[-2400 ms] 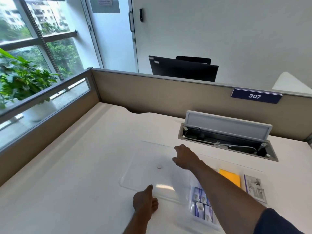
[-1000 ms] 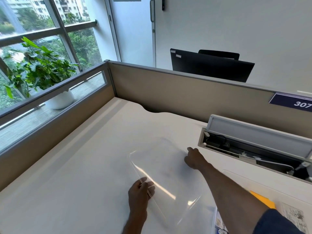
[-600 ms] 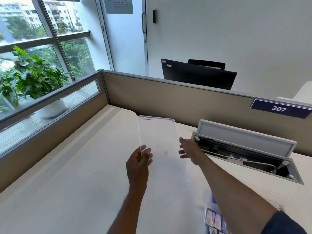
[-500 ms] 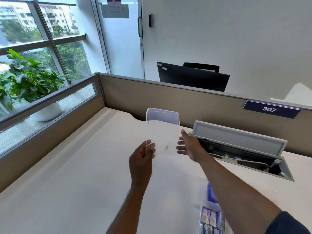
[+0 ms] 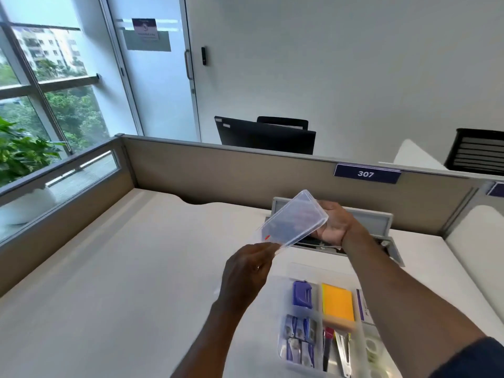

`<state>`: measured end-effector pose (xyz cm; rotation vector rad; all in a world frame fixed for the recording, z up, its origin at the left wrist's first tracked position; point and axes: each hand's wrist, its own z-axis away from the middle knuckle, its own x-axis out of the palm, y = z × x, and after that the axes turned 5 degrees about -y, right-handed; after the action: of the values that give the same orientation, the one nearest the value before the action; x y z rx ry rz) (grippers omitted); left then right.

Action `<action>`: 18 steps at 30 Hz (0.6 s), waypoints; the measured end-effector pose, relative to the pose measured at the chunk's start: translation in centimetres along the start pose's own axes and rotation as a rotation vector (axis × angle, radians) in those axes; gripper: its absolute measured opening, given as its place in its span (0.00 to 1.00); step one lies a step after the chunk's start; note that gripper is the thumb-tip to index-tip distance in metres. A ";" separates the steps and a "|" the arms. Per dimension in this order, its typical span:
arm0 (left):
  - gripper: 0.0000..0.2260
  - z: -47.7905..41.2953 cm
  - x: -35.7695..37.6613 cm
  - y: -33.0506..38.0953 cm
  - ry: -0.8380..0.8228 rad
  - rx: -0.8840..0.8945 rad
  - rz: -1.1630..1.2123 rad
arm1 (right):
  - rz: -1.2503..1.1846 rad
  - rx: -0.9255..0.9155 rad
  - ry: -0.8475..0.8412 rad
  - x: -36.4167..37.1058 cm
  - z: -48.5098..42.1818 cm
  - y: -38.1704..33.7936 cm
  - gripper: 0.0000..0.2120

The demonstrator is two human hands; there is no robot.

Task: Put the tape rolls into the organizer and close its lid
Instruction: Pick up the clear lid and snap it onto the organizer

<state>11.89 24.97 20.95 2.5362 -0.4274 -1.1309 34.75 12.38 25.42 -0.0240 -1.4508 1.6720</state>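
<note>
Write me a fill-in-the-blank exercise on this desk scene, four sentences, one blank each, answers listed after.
1. The clear lid is held up by ____ hands.
2. The organizer below the lid is ____, its compartments uncovered.
3. The sign on the partition reads ____.
4. The pad in the organizer's middle compartment is ____ in colour.

Answers: both; open; 307; yellow

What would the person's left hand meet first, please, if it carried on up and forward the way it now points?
The left hand already pinches the clear lid at its near corner. Beyond the lid probably comes the right hand at the far edge, though depth is unclear.
</note>
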 end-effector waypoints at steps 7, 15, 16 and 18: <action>0.16 1.2 2.8 2.9 -0.076 0.178 -0.103 | -0.064 0.015 0.112 -4.6 5.7 -0.5 0.25; 0.35 2.5 4.5 5.4 -0.297 -0.318 0.291 | 0.126 0.071 0.333 -8.2 9.7 1.1 0.20; 0.36 2.4 4.8 4.9 -0.232 -0.465 0.310 | 0.127 0.064 0.354 -8.7 10.4 1.4 0.21; 0.38 1.9 5.0 3.8 -0.182 -0.708 0.187 | 0.138 0.056 0.384 -9.6 11.6 2.1 0.24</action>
<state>13.13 19.27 18.02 1.7567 -0.2392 -1.1809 33.03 -2.40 22.52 -0.4008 -1.1324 1.7054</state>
